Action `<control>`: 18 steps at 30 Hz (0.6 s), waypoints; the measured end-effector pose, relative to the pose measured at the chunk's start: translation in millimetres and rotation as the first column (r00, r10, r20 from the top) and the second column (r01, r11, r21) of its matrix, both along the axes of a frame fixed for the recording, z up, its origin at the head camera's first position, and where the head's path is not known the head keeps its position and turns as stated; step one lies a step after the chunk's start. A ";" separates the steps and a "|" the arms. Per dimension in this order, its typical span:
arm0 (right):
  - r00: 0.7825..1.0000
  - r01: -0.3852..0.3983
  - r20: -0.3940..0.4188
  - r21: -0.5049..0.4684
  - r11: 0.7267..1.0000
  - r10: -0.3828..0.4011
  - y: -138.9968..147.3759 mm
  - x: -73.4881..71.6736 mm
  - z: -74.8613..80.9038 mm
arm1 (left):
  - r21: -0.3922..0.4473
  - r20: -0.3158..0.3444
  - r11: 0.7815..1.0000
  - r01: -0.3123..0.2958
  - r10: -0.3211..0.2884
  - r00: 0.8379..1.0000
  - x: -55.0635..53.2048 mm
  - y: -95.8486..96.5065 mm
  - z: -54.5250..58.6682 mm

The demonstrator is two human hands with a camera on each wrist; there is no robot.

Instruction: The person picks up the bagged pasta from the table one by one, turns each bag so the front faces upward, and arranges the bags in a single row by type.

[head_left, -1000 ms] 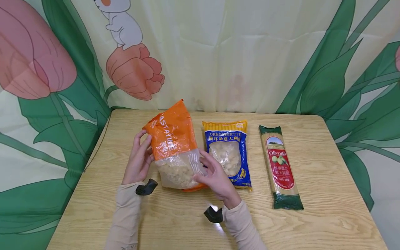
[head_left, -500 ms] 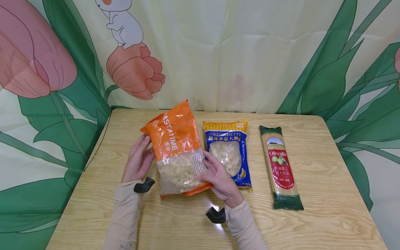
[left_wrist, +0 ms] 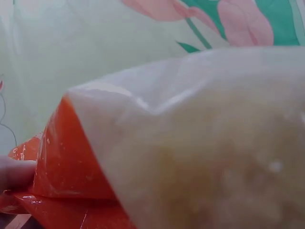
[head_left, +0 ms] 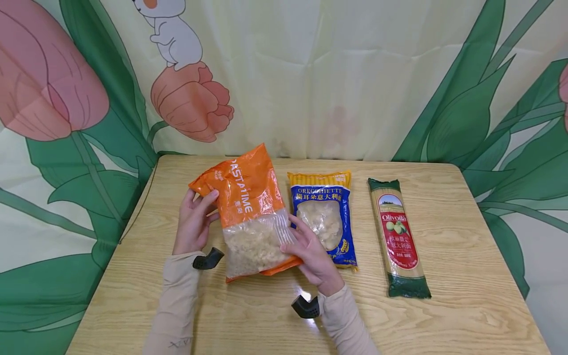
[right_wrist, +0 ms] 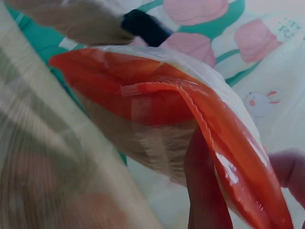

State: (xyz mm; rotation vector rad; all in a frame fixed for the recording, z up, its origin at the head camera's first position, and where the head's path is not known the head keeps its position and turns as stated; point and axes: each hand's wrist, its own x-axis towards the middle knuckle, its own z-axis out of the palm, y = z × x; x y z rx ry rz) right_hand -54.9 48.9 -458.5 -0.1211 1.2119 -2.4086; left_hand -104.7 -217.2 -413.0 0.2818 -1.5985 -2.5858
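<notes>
Both hands hold an orange-and-clear bag of pasta, tilted and raised off the table. My left hand pinches its upper left corner, thumb on the front. The right hand grips the lower right edge, thumb in front and fingers behind. In the left wrist view the bag's clear side fills much of the frame, with a fingertip at the orange end. From the right wrist, the bag's crimped orange seam shows, with a finger against its back.
A blue-and-yellow bag of orecchiette lies just right of the held bag, partly behind the right hand. Farther right lies a green-ended pack of spaghetti. The wooden table meets a flower-print curtain at the back.
The pasta bag has turned more face-on and spread flatter, its bottom edge coming lower. Its upper left corner has shifted left with the left hand. The other two packs have not moved.
</notes>
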 end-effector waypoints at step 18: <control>0.996 0.093 -0.024 0.237 0.967 -0.090 -10.0 6.0 -4.9 | -0.005 -0.034 0.999 0.040 -0.040 0.999 -10.1 -20.5 13.1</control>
